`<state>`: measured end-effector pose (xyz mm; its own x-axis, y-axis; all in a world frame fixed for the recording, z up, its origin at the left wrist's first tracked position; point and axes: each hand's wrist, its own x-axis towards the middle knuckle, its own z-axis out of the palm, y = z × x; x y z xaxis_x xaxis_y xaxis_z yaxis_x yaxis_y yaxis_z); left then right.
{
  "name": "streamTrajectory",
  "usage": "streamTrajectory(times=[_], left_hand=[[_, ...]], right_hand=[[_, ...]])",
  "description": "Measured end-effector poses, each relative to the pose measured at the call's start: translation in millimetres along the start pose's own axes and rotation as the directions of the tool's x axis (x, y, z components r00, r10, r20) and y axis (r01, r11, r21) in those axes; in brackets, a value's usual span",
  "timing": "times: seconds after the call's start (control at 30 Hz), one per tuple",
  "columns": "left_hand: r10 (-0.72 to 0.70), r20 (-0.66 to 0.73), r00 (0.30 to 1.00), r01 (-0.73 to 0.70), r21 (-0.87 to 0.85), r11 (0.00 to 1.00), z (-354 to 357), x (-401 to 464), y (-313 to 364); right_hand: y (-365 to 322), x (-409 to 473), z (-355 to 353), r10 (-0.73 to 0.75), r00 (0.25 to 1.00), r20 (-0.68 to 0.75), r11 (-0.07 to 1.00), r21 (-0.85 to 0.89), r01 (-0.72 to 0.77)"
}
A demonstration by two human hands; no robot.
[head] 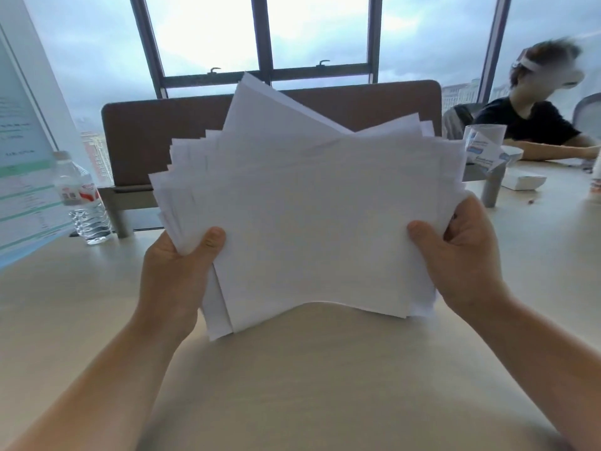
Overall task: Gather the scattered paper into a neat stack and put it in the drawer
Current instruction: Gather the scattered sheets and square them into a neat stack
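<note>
Here, both hands hold a messy stack of paper (302,203) upright at frame center, above the table (325,385).

Sheets are white, blank on the visible face, fanned and misaligned: corners stick out at top and upper left, bottom edges uneven and curved. Left hand (175,271) grips the lower-left edge, thumb on the front. Right hand (461,255) grips the lower-right edge, thumb on front, fingers curled behind. Water bottle (81,200) stands at left of frame, clear, red label, cap on, partly filled as far as visible. White open box (523,182) at right of frame; contents cannot be told. A person in a dark shirt (533,125) sits at upper right.
</note>
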<state>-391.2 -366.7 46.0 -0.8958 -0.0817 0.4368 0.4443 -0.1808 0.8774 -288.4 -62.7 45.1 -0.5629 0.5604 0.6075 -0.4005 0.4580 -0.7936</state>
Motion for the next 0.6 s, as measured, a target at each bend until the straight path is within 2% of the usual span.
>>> streamTrajectory(times=[0.1, 0.23, 0.37, 0.6], left_hand=[[-0.008, 0.0, 1.0, 0.008, -0.008, 1.0, -1.7, 0.1, -1.6], [-0.011, -0.088, 0.996, 0.006, -0.051, 0.999, -0.7, 0.4, 3.6], [-0.141, -0.211, 0.967, 0.109, -0.156, 0.982, 1.6, 2.0, 10.5], [-0.169, -0.202, 0.965, 0.156, -0.076, 0.985, 2.0, 1.8, 7.6]], right_hand=[[5.6, 2.0, -0.8, 0.024, 1.0, 0.003, 0.998, 0.055, -0.024], [10.0, 4.8, -3.4, 0.029, 1.0, -0.003, 0.994, 0.102, -0.029], [11.2, 6.8, -4.5, 0.016, 1.0, 0.01, 0.992, 0.122, -0.017], [16.2, 3.8, 0.1, -0.014, 0.999, 0.051, 0.984, 0.177, 0.004]])
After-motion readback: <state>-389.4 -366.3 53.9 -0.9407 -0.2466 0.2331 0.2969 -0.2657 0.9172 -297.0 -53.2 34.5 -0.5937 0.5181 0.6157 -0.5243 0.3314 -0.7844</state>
